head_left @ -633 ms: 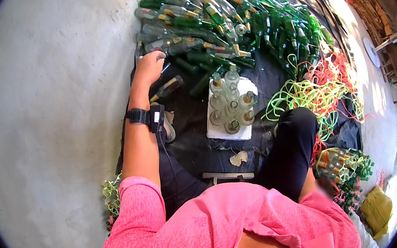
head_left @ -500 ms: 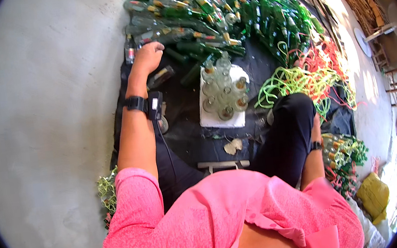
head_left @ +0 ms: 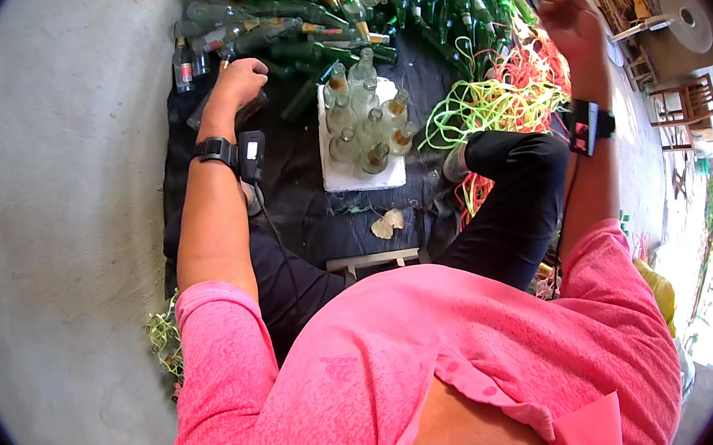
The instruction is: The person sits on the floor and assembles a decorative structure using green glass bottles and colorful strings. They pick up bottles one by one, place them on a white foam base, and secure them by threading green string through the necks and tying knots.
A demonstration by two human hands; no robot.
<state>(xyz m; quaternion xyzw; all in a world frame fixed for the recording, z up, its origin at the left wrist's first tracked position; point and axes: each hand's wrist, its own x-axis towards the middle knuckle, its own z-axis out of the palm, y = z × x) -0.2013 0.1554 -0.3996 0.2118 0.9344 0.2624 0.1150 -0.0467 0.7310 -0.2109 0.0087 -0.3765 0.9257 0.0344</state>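
Clock directions are counted from the middle of the view. A black sheet is spread over the pale floor, and on it, at 12 o'clock, a heap of bottles, green and clear, is laid. Nearer, also at 12, a white board is seen, with clear bottles stood upright in a close group. At 2 o'clock green straps and red straps are tangled; beyond them a fan is placed, and toward 3 a wooden chair.

The sheet's left edge is met by the floor, which is stretched wide at 9 o'clock. Between the board and a pale scrap, a strip of bare sheet is left. The near side is bounded by two dark-trousered legs.

At 11 o'clock the left hand is reached to the near edge of the heap, above a lying bottle, which is partly covered by the wrist. Its fingers are bent, but what is gripped cannot be told. The right hand is raised at 2 o'clock, dark and blurred, its fingers loosely curled; whether anything is held cannot be told. The heap is cut off at the top, and a yellow sack at 4 is half hidden by the sleeve.
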